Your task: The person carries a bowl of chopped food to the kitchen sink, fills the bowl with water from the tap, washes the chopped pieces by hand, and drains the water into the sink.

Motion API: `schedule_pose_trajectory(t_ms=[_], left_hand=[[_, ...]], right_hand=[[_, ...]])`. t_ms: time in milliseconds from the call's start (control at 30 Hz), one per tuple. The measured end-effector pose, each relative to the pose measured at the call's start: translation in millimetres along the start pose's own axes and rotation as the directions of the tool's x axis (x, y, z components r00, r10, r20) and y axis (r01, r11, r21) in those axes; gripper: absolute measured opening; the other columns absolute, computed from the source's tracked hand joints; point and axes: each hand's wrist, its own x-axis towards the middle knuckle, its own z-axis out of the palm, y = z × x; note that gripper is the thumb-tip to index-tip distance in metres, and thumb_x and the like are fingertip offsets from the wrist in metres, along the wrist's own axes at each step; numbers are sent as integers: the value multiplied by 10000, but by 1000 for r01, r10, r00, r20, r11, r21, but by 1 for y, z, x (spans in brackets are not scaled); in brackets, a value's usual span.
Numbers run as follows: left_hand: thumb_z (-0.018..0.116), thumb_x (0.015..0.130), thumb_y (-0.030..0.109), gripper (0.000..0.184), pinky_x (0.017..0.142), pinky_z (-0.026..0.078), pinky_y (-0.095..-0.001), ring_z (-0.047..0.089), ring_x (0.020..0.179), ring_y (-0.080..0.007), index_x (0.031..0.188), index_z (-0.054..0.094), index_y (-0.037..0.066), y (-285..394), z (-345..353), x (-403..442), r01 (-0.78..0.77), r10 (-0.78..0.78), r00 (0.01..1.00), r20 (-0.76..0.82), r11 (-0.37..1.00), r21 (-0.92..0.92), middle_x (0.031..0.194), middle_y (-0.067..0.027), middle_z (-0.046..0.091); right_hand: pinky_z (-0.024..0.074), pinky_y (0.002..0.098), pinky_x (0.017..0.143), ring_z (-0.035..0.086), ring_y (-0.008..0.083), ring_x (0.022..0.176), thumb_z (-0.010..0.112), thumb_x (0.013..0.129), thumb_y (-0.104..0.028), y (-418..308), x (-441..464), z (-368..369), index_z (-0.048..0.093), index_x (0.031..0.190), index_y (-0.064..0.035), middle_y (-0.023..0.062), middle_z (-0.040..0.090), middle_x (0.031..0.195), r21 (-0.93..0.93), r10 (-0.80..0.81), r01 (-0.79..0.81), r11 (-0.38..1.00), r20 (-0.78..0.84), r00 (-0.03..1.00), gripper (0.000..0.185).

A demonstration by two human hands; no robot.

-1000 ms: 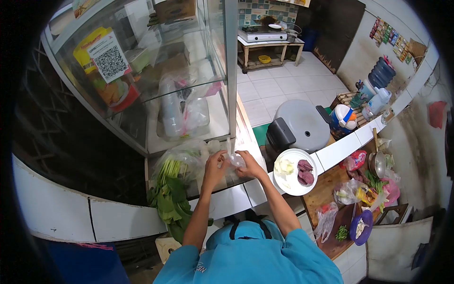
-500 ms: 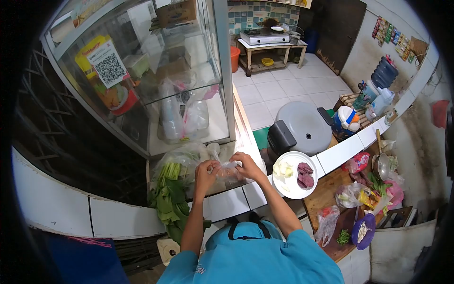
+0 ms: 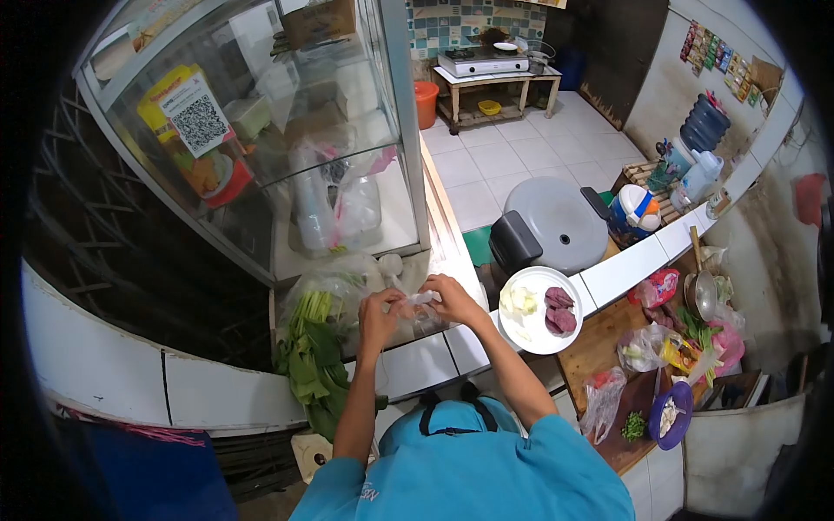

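Observation:
My left hand and my right hand are close together over the tiled counter edge. Each has its fingers pinched on a clear plastic bag, whose white, gathered top stretches between them. What the bag holds is too unclear to make out. Left of my left hand lies a bunch of leafy greens, its pale stems partly inside another clear bag. A white plate with pale cut pieces and purple slices sits to the right of my right hand.
A glass display case rises just beyond my hands. Behind the plate is a large grey-lidded container. At right, a wooden board carries bagged goods, a pan, chopped greens and a purple basket.
Both hands keep their pinch on the plastic bag. The white top of the bag now shows more plainly stretched between the fingers. My view has shifted slightly.

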Motion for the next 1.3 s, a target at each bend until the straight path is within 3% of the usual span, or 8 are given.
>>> schedule_pose_trajectory(t_ms=[267,433,600,733,967,1167,1267,1300], left_hand=[[745,744,64,128,764,502,-378,669,822,-314,862,718,24,3,-10,-2,-11,10,1000,-25,1000,-5,858,-140,711],[737,766,93,159,789,496,-383,659,831,-314,906,707,22,23,-10,0,62,-55,997,46,985,-159,860,-127,709],[733,770,113,202,858,468,-412,623,926,-321,959,700,51,22,-7,-1,-77,78,997,-8,994,73,949,-122,686],[734,769,123,237,882,456,-433,604,978,-334,993,690,57,19,-6,2,-90,93,994,-54,995,49,1019,-130,663],[667,827,55,168,880,462,-410,607,970,-302,993,671,27,48,2,14,-142,133,983,-128,988,-65,999,-121,653],[632,885,35,113,788,491,-303,622,844,-194,983,667,-8,120,49,7,-46,106,989,104,883,-467,935,-111,649],[637,880,25,109,777,496,-299,630,831,-200,978,667,-14,149,77,-8,-28,205,945,253,825,-564,911,-112,655],[646,872,20,104,775,495,-300,635,831,-197,966,674,-12,163,80,-13,-166,310,923,228,855,-492,892,-115,660]], right_hand=[[475,429,808,584,373,923,715,648,-56,-19,-14,-14,669,925,-4,153,632,923,-82,-48,46,996,-17,999,286],[468,431,854,578,394,970,715,657,-91,-37,-16,-14,650,1014,15,196,617,961,57,-14,14,998,9,1000,378],[472,425,896,574,402,1006,668,686,-29,-33,-27,-14,536,1232,36,222,548,1169,-52,-4,2,999,-27,1000,565],[439,406,971,508,386,1170,589,729,28,-44,-39,-21,451,1357,-32,202,473,1303,123,253,-248,961,-27,967,645],[459,405,949,563,330,1096,473,750,68,-52,-81,-33,463,1327,-28,190,481,1285,70,268,-260,963,-182,946,584],[504,369,863,631,259,921,449,751,90,-77,-135,-60,538,1220,4,171,593,1087,109,321,-304,947,-421,849,485],[509,362,843,632,247,891,442,748,96,-87,-167,-77,544,1214,1,161,601,1080,137,369,-348,927,-494,787,487],[511,352,811,627,239,859,444,745,92,-87,-177,-82,543,1223,-7,150,613,1054,129,357,-343,930,-529,770,497]])
